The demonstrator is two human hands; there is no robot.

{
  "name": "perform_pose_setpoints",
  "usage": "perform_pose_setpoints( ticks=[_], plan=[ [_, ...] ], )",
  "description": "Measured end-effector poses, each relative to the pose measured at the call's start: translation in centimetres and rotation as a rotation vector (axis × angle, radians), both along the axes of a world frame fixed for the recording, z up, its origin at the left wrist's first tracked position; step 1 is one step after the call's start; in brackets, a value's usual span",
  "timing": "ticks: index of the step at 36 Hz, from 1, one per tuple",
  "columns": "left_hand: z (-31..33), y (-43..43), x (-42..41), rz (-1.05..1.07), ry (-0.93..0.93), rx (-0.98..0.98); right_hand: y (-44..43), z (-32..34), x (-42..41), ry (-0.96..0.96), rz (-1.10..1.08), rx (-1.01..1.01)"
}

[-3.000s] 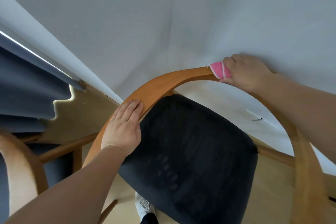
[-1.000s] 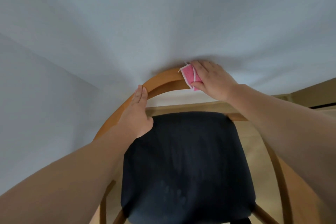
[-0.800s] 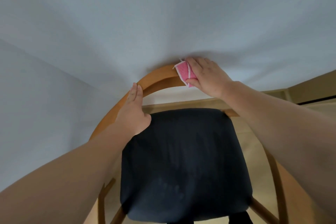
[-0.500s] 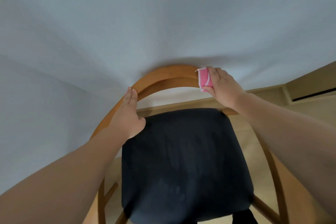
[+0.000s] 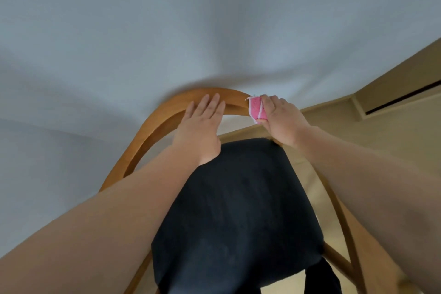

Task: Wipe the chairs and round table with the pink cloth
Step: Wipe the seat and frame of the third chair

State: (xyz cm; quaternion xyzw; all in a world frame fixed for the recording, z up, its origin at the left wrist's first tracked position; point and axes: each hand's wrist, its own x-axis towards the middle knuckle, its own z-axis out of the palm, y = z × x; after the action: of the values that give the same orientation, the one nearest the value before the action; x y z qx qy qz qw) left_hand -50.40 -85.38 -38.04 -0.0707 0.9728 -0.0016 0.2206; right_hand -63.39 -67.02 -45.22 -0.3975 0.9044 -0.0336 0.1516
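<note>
Step in hand: wiping the chair's curved wooden back rail (image 5: 167, 112), near its top. R hand (image 5: 281, 122) has its grip clamped on the folded pink cloth (image 5: 255, 108), pressed vs the rail just right of the crest. L hand (image 5: 202, 126) lies flat, fingers apart, steadying the rail beside it. Next, prob.: slide cloth down the right side w/ firm pressure. Round table not in view.

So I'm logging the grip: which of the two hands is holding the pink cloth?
The right hand, clamping the pink cloth onto the chair's wooden rail; the left hand lies flat, holding nothing.
</note>
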Motion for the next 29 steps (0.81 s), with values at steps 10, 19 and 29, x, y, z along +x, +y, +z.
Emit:
perform_pose_setpoints(
  ticks=[10,19,29],
  plan=[
    [0.6,0.5,-0.5,0.015,-0.082,0.003,2.0,0.3,0.6,0.011,-0.062,0.089],
    [1.2,0.6,-0.7,0.024,-0.097,-0.011,6.0,1.1,1.9,0.000,-0.137,0.148],
    [1.5,0.6,-0.8,0.000,-0.125,-0.055,9.4,2.4,3.9,-0.029,-0.238,0.163]
  ],
)
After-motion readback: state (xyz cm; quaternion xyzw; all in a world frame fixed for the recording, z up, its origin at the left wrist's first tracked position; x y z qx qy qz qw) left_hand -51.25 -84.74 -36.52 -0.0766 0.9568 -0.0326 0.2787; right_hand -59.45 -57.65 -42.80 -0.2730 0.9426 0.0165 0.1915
